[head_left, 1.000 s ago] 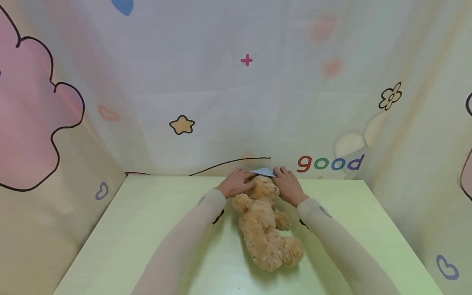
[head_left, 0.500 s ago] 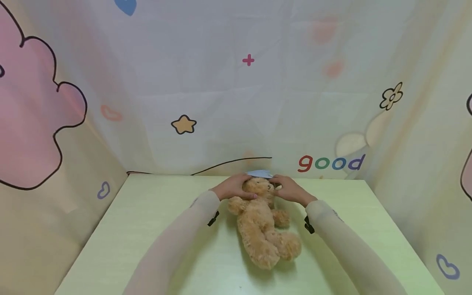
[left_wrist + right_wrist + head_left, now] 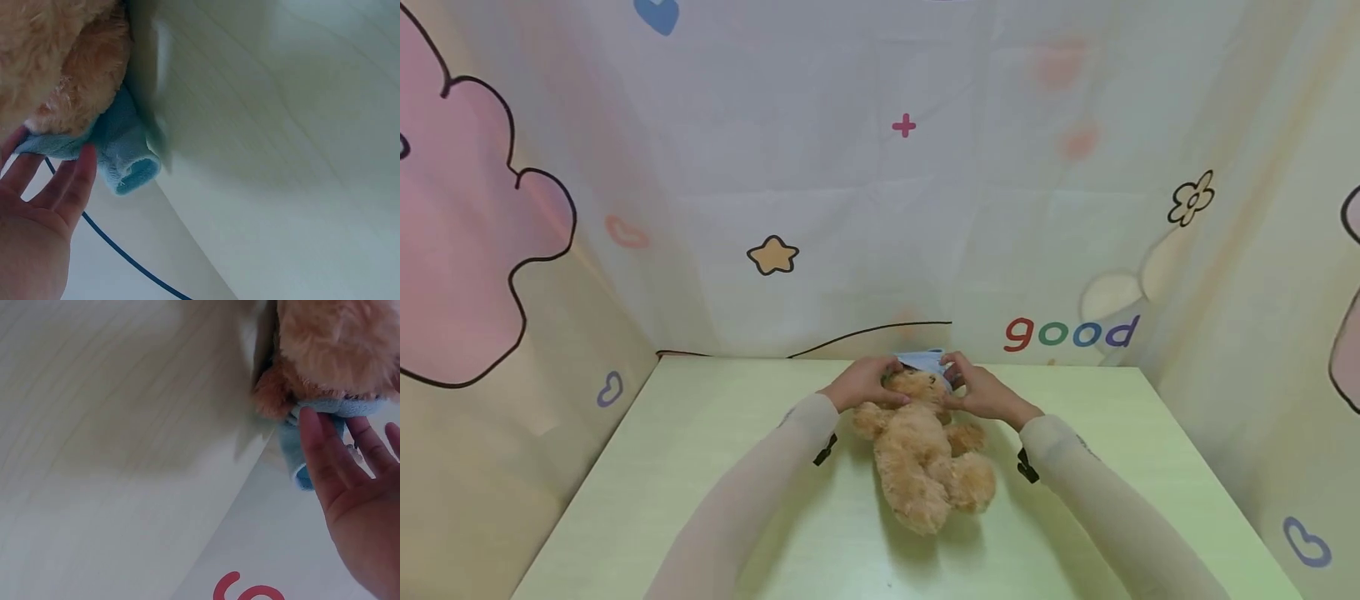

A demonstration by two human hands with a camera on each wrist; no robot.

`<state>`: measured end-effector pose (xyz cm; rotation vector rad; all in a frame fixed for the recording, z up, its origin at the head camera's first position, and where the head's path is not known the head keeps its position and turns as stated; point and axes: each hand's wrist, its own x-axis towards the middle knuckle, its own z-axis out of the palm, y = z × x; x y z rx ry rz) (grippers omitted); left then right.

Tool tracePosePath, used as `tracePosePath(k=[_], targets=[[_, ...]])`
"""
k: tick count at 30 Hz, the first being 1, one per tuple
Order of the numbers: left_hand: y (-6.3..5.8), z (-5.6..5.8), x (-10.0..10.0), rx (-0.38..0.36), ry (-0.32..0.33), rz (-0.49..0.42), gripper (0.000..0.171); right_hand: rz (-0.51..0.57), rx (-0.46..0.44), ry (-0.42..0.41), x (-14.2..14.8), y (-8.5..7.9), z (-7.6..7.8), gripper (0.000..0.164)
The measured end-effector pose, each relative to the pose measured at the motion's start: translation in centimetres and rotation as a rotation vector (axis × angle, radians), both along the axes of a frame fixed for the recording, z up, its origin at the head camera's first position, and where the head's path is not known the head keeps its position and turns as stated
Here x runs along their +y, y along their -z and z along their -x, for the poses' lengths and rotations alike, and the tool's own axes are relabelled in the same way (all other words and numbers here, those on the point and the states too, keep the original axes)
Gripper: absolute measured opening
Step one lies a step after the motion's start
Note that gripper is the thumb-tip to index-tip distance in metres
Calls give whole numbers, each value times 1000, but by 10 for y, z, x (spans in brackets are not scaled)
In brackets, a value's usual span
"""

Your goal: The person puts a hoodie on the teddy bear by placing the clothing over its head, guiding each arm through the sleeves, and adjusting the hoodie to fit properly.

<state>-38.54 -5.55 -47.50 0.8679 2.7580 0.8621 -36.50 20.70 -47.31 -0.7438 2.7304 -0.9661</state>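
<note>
A fluffy tan teddy bear [image 3: 913, 454] lies on its back on the table, its head toward the far edge. Around the top of its head sits a light blue cloth garment [image 3: 925, 360]; a sleeve-like tube [image 3: 137, 174] sticks out of it in the left wrist view. My left hand [image 3: 861, 383] grips the garment at one side of the head, its thumb across the bear's cheek. On the other side my right hand [image 3: 985, 393] holds the garment's edge with bent fingers. In the right wrist view, the garment's hem [image 3: 340, 407] lies against those fingertips.
The pale green table [image 3: 730, 467] ends at a printed curtain [image 3: 820, 208] just beyond the bear's head. More curtain stands along the left and right sides. A thin dark printed line [image 3: 125, 255] curves behind the left hand.
The bear has shifted slightly left and away from me. The garment has come lower on the right side of its head, and both hands have moved a little with it.
</note>
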Motion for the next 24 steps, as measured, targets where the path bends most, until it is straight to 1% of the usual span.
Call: tracePosePath(k=[2,4,6,8,11,14,17,20,22,24], targets=[[-1,-1,0,-20,-9,-35,70,-16,17,-7,-3,1,0,61],[-1,-1,0,-37,-12,-44,76,-46,31,0,-5,2,-1,59],[-2,-2,1,-38,-10,-17,78,-64,45,5,-7,2,-2,55],[-6,-3,1,-36,-13,36,75,-73,63,14,-10,1,-3,54],[-12,-6,3,-30,-21,121,64,-88,108,24,-15,1,-5,51],[-18,-8,5,-42,-31,153,55,-110,150,43,-21,0,-5,45],[-19,-10,7,-55,-42,135,44,-119,150,65,-26,0,-5,40],[-15,-11,6,-48,-42,89,33,-123,142,75,-29,1,-5,38],[-11,-11,6,-31,-33,56,29,-128,154,76,-30,2,-5,35],[-7,-12,6,5,-10,37,27,-136,181,77,-31,2,-6,32]])
